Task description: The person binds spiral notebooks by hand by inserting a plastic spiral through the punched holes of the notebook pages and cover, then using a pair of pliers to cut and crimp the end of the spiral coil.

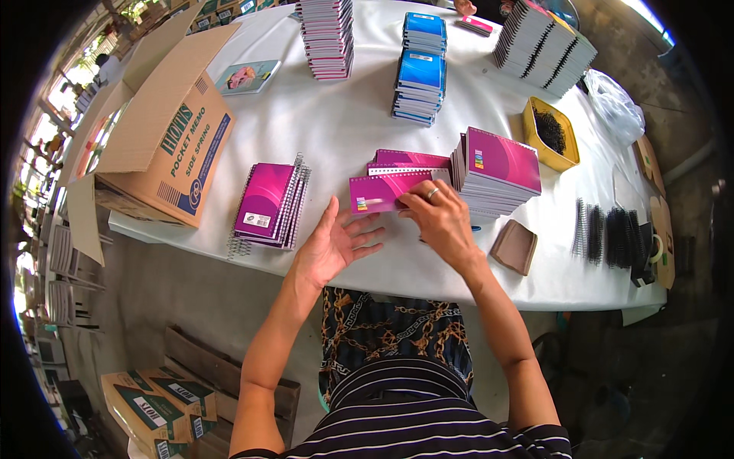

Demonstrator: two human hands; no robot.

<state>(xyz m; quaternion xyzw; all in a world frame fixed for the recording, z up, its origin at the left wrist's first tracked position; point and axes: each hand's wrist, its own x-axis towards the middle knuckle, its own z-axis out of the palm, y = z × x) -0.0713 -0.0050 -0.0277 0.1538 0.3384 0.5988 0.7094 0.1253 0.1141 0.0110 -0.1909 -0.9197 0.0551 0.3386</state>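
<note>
A magenta notebook [380, 189] with a row of punched holes along its top edge is gripped at its right side by my right hand [443, 222], which wears a ring. My left hand [334, 246] is just below the notebook's left end, palm up with fingers spread, holding nothing. Behind the held notebook lie further punched magenta notebooks [409, 158]. To their right rises a tall stack of magenta notebooks [501, 164]. Left of my hands, a pile of spiral-bound magenta notebooks [267, 200] has wire coils sticking out at its corners.
An open cardboard box [172, 145] stands at the left. Blue notebooks [420, 73] and another tall stack [326, 38] are farther back. At the right are a yellow tub [547, 157] of black coils, a brown tray [514, 247], loose black coils [608, 233] and a plastic bag [615, 107].
</note>
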